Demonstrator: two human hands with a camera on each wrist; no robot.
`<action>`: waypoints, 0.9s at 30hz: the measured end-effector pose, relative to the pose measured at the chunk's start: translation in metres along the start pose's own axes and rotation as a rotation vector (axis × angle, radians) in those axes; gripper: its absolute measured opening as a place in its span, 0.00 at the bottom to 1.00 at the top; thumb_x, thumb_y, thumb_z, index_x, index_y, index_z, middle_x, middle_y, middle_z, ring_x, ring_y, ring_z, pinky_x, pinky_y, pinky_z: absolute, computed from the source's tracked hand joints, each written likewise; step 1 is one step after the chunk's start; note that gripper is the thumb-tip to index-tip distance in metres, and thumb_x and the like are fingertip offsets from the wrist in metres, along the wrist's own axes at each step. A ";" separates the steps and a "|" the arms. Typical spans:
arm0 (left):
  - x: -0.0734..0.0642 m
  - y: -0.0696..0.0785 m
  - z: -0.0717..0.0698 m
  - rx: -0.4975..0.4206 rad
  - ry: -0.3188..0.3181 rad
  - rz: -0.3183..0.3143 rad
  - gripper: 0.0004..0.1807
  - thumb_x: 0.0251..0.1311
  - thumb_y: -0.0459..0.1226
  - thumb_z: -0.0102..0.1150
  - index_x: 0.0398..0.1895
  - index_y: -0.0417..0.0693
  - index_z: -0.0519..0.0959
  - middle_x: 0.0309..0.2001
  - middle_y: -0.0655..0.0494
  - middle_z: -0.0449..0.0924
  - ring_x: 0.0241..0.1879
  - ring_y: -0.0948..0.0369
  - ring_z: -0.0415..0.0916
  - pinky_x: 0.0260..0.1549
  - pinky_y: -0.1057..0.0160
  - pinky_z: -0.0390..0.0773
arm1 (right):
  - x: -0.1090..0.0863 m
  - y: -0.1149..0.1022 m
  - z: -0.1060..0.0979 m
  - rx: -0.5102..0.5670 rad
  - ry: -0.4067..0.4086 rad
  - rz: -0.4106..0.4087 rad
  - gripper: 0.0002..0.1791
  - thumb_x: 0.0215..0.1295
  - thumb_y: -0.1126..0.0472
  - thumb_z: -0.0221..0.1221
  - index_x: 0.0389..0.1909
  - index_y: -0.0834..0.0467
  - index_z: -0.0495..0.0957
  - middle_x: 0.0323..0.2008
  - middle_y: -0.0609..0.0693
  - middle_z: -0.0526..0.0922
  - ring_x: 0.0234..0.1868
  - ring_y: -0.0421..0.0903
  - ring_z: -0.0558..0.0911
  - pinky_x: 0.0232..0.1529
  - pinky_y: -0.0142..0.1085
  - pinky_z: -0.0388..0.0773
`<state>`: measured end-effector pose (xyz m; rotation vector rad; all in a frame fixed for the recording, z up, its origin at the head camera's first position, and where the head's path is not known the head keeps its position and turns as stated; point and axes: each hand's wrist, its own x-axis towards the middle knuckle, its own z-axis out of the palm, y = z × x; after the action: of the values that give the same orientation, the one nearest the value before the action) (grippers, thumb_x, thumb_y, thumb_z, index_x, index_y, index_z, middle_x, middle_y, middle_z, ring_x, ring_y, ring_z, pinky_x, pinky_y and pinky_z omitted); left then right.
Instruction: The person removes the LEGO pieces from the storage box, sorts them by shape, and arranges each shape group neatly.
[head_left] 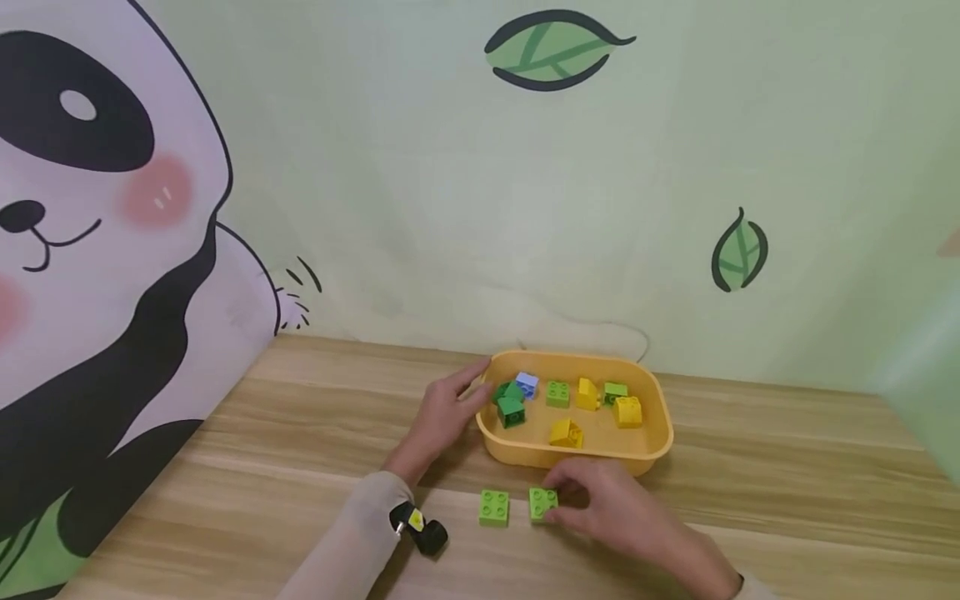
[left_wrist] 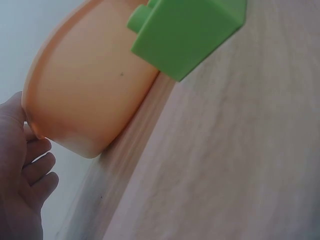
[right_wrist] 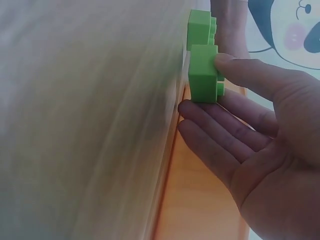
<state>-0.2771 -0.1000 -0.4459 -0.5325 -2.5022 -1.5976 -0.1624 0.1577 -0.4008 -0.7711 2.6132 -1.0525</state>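
My right hand [head_left: 618,508] pinches a light green building block [head_left: 542,505] between thumb and fingers, just in front of the orange plastic tub [head_left: 525,454]. Left of it, a second light green block [head_left: 493,508] sits studs up on the table, a small gap apart. The right wrist view shows the thumb on the studded side of the held block [right_wrist: 204,75]. My left hand [head_left: 442,412] holds the tub's left end by the rim; the left wrist view shows its lower fingers [left_wrist: 40,167] curled outside the wall.
Inside the tub lie dark green blocks [head_left: 512,412], a blue block [head_left: 527,384], light green blocks [head_left: 557,393] and several yellow blocks [head_left: 627,412]. The wooden table [head_left: 787,467] meets a pale green wall [head_left: 420,208] behind the tub. A black device [head_left: 429,535] is strapped to the left wrist.
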 end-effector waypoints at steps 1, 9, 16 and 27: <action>-0.001 0.000 0.000 0.002 0.001 0.005 0.27 0.78 0.41 0.59 0.76 0.45 0.74 0.74 0.50 0.73 0.74 0.45 0.67 0.72 0.43 0.68 | 0.000 0.000 0.001 0.002 -0.004 0.003 0.11 0.67 0.57 0.74 0.47 0.50 0.86 0.45 0.39 0.87 0.45 0.40 0.85 0.49 0.38 0.86; -0.002 -0.001 -0.001 -0.007 0.005 0.007 0.26 0.78 0.43 0.59 0.76 0.47 0.75 0.74 0.51 0.73 0.74 0.44 0.68 0.72 0.42 0.68 | 0.000 0.003 0.002 -0.013 -0.012 -0.001 0.12 0.66 0.57 0.74 0.48 0.52 0.86 0.44 0.40 0.87 0.43 0.39 0.84 0.47 0.36 0.86; -0.002 0.000 -0.001 0.000 0.004 0.000 0.27 0.78 0.42 0.60 0.76 0.47 0.75 0.74 0.52 0.73 0.74 0.45 0.68 0.72 0.43 0.68 | 0.000 0.004 0.004 -0.022 -0.013 -0.009 0.12 0.66 0.57 0.75 0.47 0.53 0.85 0.43 0.40 0.87 0.42 0.38 0.83 0.46 0.37 0.86; -0.002 0.000 -0.001 -0.004 -0.001 -0.004 0.27 0.78 0.43 0.59 0.76 0.47 0.74 0.74 0.51 0.73 0.75 0.45 0.67 0.72 0.43 0.68 | 0.000 0.005 0.006 -0.033 0.000 -0.035 0.12 0.65 0.57 0.75 0.45 0.53 0.85 0.41 0.39 0.85 0.40 0.37 0.81 0.44 0.36 0.85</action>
<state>-0.2755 -0.1010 -0.4463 -0.5294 -2.5033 -1.6040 -0.1617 0.1572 -0.4081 -0.8270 2.6328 -1.0213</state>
